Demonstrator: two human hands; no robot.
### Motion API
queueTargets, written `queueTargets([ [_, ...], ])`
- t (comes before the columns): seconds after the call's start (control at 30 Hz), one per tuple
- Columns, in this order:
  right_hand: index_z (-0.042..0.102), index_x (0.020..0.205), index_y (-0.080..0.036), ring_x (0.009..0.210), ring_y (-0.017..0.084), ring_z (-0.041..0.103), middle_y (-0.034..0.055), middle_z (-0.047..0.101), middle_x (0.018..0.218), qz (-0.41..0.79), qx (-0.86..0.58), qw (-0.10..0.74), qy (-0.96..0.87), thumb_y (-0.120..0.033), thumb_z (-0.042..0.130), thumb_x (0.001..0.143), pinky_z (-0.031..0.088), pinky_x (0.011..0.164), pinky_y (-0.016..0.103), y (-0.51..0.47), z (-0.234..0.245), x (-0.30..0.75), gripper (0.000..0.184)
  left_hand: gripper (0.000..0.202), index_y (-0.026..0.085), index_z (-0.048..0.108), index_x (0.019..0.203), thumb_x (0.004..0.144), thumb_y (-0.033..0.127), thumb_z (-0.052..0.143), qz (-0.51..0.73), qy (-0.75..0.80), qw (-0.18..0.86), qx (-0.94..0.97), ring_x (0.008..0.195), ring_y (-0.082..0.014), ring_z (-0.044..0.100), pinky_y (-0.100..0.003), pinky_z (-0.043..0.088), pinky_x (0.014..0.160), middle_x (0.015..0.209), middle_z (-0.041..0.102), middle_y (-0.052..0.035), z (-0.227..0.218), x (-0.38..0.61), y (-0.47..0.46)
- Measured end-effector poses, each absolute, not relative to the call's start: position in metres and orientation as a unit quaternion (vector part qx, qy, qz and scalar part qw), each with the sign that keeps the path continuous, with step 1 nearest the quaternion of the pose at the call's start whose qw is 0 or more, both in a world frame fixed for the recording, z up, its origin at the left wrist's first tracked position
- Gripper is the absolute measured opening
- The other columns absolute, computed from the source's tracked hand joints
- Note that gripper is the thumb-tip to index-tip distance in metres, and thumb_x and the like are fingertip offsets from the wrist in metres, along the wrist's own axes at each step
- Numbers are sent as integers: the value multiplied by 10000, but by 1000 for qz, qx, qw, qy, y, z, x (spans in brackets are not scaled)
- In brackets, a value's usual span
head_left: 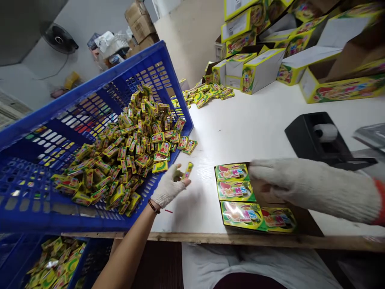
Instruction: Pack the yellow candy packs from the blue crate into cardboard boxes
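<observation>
My left hand [170, 185], in a white fingerless glove, pinches a small yellow-green candy packet [188, 169] just beside the heap of candy packets [126, 156] spilling from the tilted blue crate [36, 132]. My right hand [303, 185], in a white knit glove, lies over an open brown carton [270, 196] near the table's front edge. Several larger yellow-green packs [236, 190] are laid flat inside that carton. The right fingers stretch across the carton's top, touching it.
A black tape dispenser [315, 138] stands right of the carton. Yellow printed boxes [261, 68] are stacked along the far side of the white table [255, 116], with loose packets [207, 92] before them. A second blue crate with packets [54, 261] sits below.
</observation>
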State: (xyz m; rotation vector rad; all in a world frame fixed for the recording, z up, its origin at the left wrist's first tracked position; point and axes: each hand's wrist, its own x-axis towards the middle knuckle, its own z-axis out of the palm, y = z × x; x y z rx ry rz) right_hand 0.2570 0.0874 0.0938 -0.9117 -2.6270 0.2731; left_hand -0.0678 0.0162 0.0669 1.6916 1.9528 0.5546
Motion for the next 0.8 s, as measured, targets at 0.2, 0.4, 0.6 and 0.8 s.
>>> queueTargets([
  [0.2,677,1001,-192,768,223,632,77,707,900,-107,-192,98,-971,-119,585,864,384,625,332,72,138,224,180,245,192,696,923,847,416,634,280,558,303,720,806,-162,612,-278,513,775,871,697,-16,117,35,14],
  [0.4,710,994,-241,770,224,639,75,712,878,26,-380,-125,-916,-193,587,847,348,603,307,98,138,262,198,444,137,580,1318,990,357,376,257,600,181,736,1301,-275,536,-456,436,1103,1384,592,-162,66,66,4],
  [0.6,745,1008,-241,759,227,646,95,735,912,100,-430,-211,-872,-196,555,827,361,588,307,126,121,276,267,551,96,492,1421,944,371,470,48,576,-25,816,1442,-393,357,-682,306,1130,1539,420,-208,14,78,-13],
  [0.8,780,953,-170,786,275,686,155,762,904,86,-441,-264,-854,-161,636,761,460,642,366,128,118,258,241,568,77,471,1431,930,343,477,70,567,-53,819,1434,-401,369,-678,318,1122,1521,429,-242,7,74,-13],
])
